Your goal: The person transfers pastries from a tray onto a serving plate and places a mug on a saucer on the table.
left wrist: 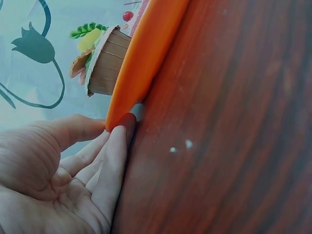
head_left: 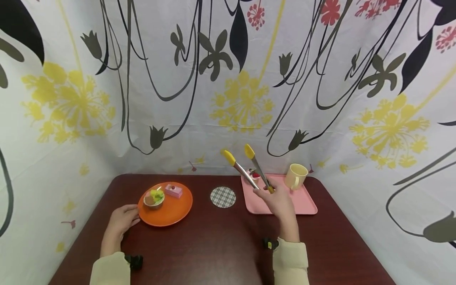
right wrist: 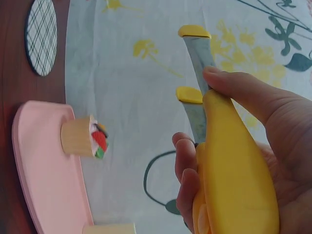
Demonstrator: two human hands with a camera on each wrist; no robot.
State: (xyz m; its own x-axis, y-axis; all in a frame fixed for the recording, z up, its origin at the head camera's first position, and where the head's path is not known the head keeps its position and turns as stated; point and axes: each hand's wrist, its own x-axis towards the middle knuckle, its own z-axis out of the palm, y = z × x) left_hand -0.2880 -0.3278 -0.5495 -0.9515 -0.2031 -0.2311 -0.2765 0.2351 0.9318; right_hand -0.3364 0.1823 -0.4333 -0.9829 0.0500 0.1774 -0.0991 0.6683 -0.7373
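Note:
My left hand pinches the near-left rim of an orange plate, thumb above and fingers beneath, as the left wrist view shows. On that plate stand a toy dessert cup with green and yellow topping and a pink cake slice. Over the pink tray, my right hand grips tongs with yellow handles and yellow tips. Their metal arms are spread, with nothing between the tips. Behind the tongs, a cupcake with a strawberry on top sits on the tray, partly hidden in the head view.
A pale yellow mug stands at the tray's back right. Between plate and tray lies a round checked coaster. The dark wooden table backs onto a flower-print curtain, which also hangs along both sides.

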